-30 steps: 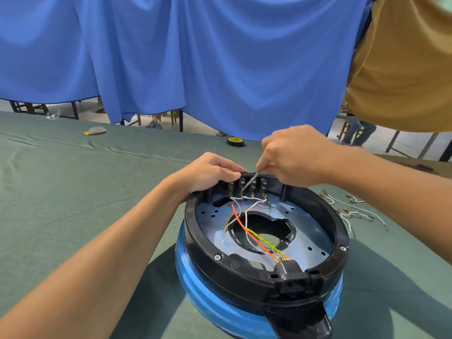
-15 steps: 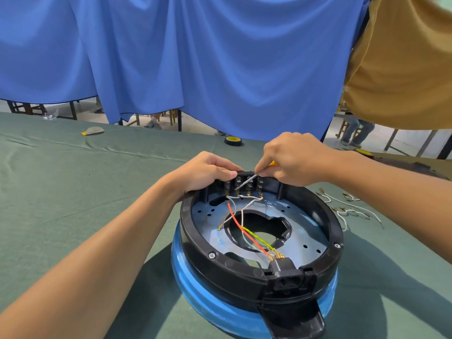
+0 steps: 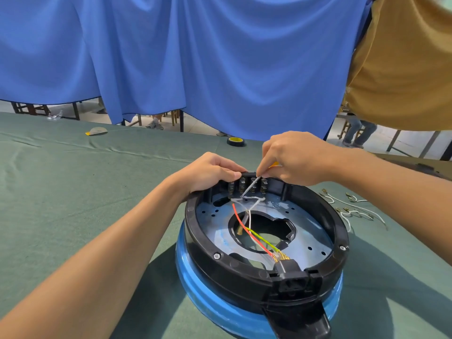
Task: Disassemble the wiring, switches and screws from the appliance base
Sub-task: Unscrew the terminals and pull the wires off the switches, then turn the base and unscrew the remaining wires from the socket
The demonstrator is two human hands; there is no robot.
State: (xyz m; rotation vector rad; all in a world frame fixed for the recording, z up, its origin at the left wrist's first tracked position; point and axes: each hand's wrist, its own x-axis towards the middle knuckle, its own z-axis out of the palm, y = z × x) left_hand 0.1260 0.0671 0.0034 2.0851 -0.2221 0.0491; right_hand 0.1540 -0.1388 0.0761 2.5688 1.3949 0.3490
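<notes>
Upturned on the green-clothed surface (image 3: 73,196): black appliance base (image 3: 220,272), power socket (image 3: 292,282) nearest, red wire (image 3: 241,222) and yellow-green wire (image 3: 263,238) trailing from it across the open middle. At the far rim, left hand (image 3: 210,172) curled over the edge beside the switch row (image 3: 247,185), steadying; right hand (image 3: 298,157) pinching a slim screwdriver (image 3: 250,187), tip down among the terminals. Probably rigid and fairly heavy, best gripped by the rim; wiring limp and thin, better pulled at the brass connectors. Beyond, loose white leads (image 3: 352,212), a tape roll (image 3: 235,141), blue drapes (image 3: 220,57).
</notes>
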